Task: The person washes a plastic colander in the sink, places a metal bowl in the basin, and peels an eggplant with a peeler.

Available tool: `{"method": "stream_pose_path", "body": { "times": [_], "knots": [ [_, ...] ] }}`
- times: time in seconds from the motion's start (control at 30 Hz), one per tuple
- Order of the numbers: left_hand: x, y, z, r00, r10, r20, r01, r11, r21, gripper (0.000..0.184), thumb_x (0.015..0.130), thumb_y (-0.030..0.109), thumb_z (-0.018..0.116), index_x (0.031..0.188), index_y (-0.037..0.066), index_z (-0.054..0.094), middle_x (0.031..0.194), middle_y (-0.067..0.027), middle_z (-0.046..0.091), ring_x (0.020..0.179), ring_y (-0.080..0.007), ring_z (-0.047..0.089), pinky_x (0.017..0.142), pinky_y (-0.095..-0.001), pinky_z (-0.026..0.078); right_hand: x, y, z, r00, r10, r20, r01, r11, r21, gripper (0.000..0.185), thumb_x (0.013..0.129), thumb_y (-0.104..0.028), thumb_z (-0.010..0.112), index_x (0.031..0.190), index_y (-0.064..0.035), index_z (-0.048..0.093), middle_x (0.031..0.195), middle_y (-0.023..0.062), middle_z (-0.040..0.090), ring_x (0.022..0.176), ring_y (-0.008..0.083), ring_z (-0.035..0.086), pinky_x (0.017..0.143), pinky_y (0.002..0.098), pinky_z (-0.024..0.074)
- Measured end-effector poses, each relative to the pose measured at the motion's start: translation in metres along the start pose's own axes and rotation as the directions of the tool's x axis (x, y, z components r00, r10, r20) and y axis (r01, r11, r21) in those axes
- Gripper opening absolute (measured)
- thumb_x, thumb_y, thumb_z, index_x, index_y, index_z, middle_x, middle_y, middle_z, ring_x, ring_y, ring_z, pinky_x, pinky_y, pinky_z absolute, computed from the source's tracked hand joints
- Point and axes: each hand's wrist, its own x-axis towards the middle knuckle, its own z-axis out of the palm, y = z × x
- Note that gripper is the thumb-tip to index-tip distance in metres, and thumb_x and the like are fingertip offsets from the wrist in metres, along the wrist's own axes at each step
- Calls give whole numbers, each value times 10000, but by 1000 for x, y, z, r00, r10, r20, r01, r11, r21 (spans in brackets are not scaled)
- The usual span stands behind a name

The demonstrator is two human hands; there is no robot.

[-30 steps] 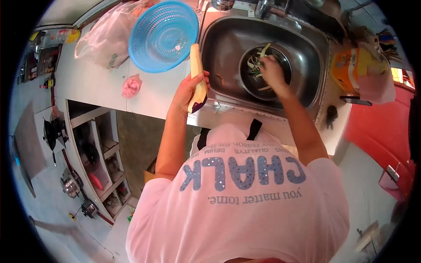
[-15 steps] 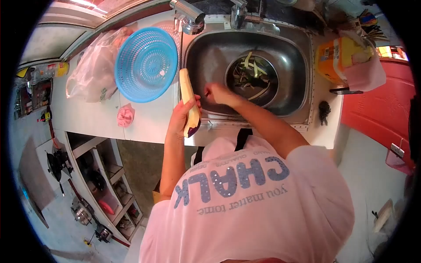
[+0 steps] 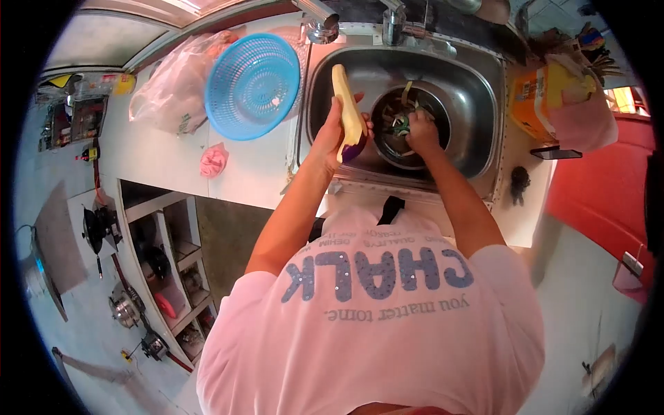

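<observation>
A long eggplant, mostly peeled to pale yellow flesh with purple skin left at its lower end, is gripped in my left hand. It tilts upward over the left side of the steel sink. Inside the sink sits a round metal bowl holding vegetable peelings. My right hand reaches into this bowl with its fingers curled down among the peelings. What those fingers hold is too small and hidden to name.
Left of the sink stand a blue plastic basket, a plastic bag and a crumpled pink cloth. A faucet overhangs the sink's back edge. To the right are an orange-yellow package and a phone-like dark object.
My left hand has carried the eggplant right and up, from the counter edge to over the sink. My right hand has moved right, from the sink's left side into the bowl.
</observation>
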Motion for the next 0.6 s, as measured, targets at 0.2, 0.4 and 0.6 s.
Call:
{"method": "stream_pose_path", "body": {
  "times": [0.2, 0.4, 0.6],
  "knots": [
    [36, -11, -19, 998, -24, -59, 17, 992, -127, 373, 924, 345, 440, 1156, 56, 396, 896, -121, 536, 801, -236, 552, 681, -365, 498, -17, 0, -46, 949, 299, 98, -291, 718, 632, 515, 748, -239, 630, 1169, 7, 466, 1029, 219, 574, 915, 318, 577, 773, 404, 464],
    [59, -25, 27, 940, 340, -19, -326, 915, 239, 308, 912, 350, 473, 1099, 111, 419, 855, -80, 543, 780, -190, 548, 640, -320, 478, -56, -53, -169, 943, 269, 195, -302, 449, 841, 503, 832, -290, 565, 1264, -62, 444, 925, 165, 620, 820, 252, 599, 747, 351, 458],
    [84, -39, 66, 807, 589, -25, -541, 756, 369, 253, 930, 322, 440, 1003, 80, 424, 739, -65, 517, 628, -157, 519, 549, -291, 453, -47, -79, -180, 948, 301, -103, -119, 635, 763, 408, 852, -309, 535, 1174, -59, 537, 985, 221, 606, 893, 358, 589, 771, 367, 454]
  ]
}}
